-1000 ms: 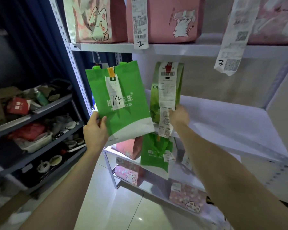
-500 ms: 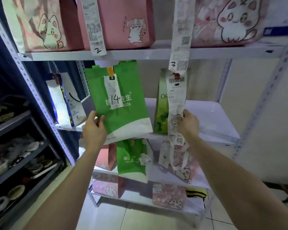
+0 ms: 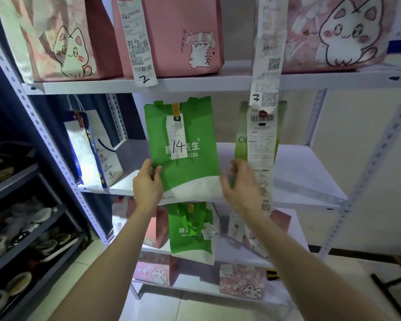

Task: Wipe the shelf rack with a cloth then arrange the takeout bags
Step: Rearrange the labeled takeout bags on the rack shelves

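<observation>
A green pizza bag with a receipt marked 14 stands at the front edge of the white middle shelf. My left hand grips its lower left corner. My right hand is blurred, fingers spread, between this bag's right edge and a paler green bag with a long receipt; it appears to hold neither. No cloth is in view.
Pink cat bags with receipts marked 2 and 3 fill the top shelf. A white and blue bag stands at the middle shelf's left. More pink bags and a green bag sit on lower shelves. A dark rack of clutter stands left.
My right hand has let go of the pale green bag's receipt and moved left toward the green bag. The view has swung right and up along the rack.
</observation>
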Demonstrator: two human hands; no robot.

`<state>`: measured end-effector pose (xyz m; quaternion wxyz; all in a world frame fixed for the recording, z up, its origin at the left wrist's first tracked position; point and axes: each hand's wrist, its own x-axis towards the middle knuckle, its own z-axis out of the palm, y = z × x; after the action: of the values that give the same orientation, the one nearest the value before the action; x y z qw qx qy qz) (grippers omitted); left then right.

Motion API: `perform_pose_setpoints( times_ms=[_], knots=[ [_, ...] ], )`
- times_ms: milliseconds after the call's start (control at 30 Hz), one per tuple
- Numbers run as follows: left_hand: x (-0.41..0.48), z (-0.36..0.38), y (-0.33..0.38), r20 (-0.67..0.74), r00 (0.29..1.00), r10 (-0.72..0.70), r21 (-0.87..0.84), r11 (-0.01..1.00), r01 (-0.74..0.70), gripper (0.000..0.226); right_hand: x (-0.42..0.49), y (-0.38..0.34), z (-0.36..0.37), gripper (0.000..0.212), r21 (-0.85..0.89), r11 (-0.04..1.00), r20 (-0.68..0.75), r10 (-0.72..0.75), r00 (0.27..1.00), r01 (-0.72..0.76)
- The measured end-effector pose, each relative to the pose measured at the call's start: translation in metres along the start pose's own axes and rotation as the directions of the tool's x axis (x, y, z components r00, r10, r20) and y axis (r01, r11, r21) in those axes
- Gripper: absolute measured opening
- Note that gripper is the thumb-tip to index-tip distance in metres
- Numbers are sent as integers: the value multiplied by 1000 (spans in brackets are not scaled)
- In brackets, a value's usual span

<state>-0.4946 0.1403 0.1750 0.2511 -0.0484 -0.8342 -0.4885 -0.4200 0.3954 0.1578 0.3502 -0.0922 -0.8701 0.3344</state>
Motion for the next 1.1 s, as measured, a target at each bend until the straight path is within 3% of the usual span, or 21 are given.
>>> perform_pose_setpoints(
  times_ms=[67,167,267,400,500,667,833,1100],
  knots=[
    [11,-3,-11,37,999,-14,-17,1000,14,13,-1,-23,34,51,31,991,174,122,977,-130],
    [32,-12,-29,92,996,-6,-21,1000,8,12,2,-40,71,32,24,963,312,246,918,-267],
    [56,-19,-45,139,990,14,-65,998,-5,10,7,-50,96,29,9,959,265,270,926,-282],
    [89,-20,-58,159,984,79,-150,987,-55,14,15,-61,126,26,125,938,122,308,943,-323],
    [99,-14,-83,254,965,58,-139,990,-23,3,6,-56,147,31,45,934,198,338,920,-353],
    [98,-17,-134,492,870,-39,29,999,29,40,-9,-47,166,42,-56,913,200,406,892,-404],
    [119,-15,-142,453,891,10,20,1000,-21,41,-3,-60,179,42,-106,920,228,393,891,-378],
    [117,-21,-163,501,865,15,13,1000,-25,43,-6,-54,173,37,-146,918,295,397,869,-370]
  ],
)
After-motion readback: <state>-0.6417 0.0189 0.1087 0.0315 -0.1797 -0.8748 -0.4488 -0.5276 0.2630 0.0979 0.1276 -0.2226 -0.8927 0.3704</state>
